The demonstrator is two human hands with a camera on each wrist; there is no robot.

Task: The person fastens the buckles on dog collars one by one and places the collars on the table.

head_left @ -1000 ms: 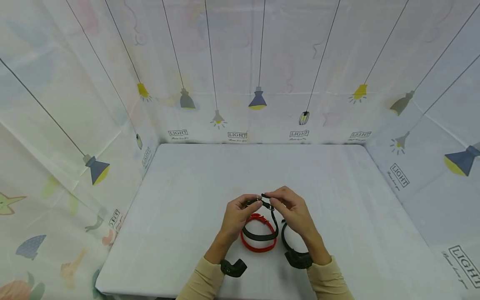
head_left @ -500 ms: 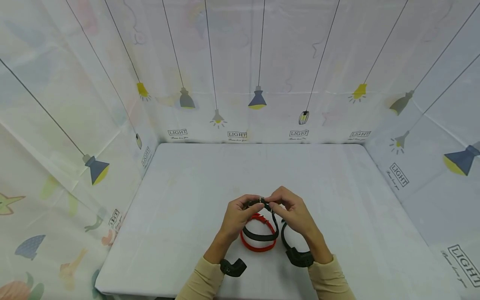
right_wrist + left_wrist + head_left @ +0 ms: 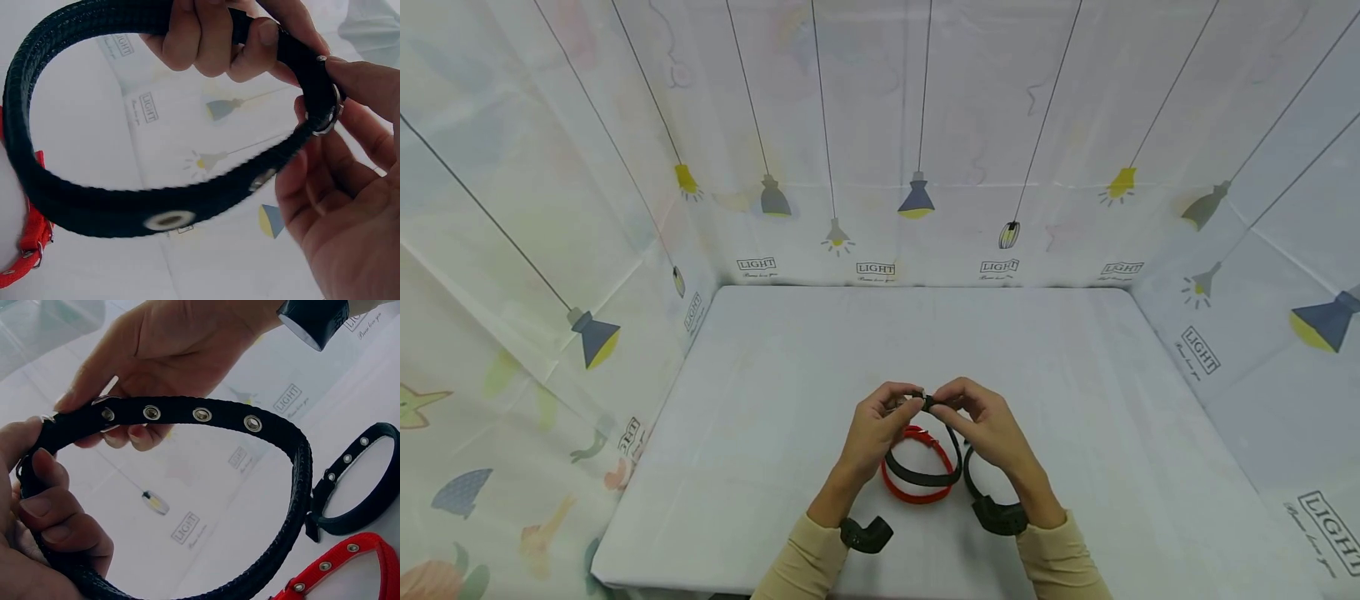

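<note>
Both hands hold a black collar up over the table, its loop hanging below them. Metal eyelets line its strap. The left hand grips the collar near the metal buckle, fingers curled round the band in the left wrist view. Thumb and fingers of the right hand pinch the strap beside a metal ring. The fingers hide part of the buckle. Beneath the held loop lies a red collar, fastened in a ring. A second black collar rests by the right forearm.
The white-covered table extends around the hands. Printed fabric walls rise at its back and sides. Each wrist wears a black camera band, one on the left and one on the right.
The strap's free end, which stuck up by the right fingers, has gone down to the buckle. The hands have tightened in on that spot; the collars on the table stay put.
</note>
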